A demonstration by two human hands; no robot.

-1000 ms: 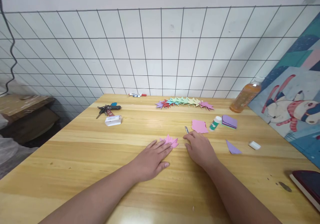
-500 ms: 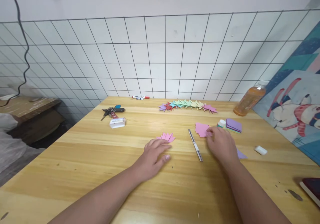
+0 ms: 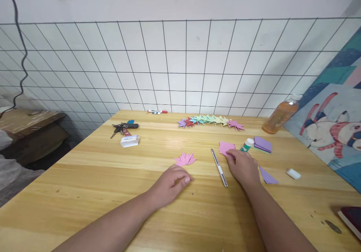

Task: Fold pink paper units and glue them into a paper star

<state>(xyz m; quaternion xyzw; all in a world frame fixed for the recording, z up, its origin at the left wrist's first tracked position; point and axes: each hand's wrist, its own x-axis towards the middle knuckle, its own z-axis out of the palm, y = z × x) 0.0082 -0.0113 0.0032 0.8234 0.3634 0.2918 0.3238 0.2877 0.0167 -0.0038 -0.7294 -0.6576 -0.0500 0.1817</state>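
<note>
My left hand [image 3: 170, 184] rests on the wooden table [image 3: 169, 225], fingers loosely bent and a small gap by the thumb; I see nothing in it. Just beyond it lies a pink folded paper fan [image 3: 185, 159] with pointed tips. My right hand [image 3: 244, 167] has its fingers closed at the near edge of a pink paper square [image 3: 226, 147], partly covering it. A utility knife [image 3: 219, 168] lies between my hands. A glue stick [image 3: 247, 144] with a white cap is just beyond my right hand, and a purple paper triangle [image 3: 267, 176] lies to its right.
A row of coloured folded paper pieces [image 3: 208, 120] runs along the back. Purple-topped sheets [image 3: 262, 144], an eraser [image 3: 293, 174] and a tilted bottle [image 3: 281, 116] are at right. Keys [image 3: 124, 128], a small white box [image 3: 130, 141] and a marker [image 3: 157, 112] are at left.
My left hand has drawn back from the pink fan, which now shows fully. My right hand has come slightly nearer, and the pink paper looks squarer. The glue stick is tilted and shifted left.
</note>
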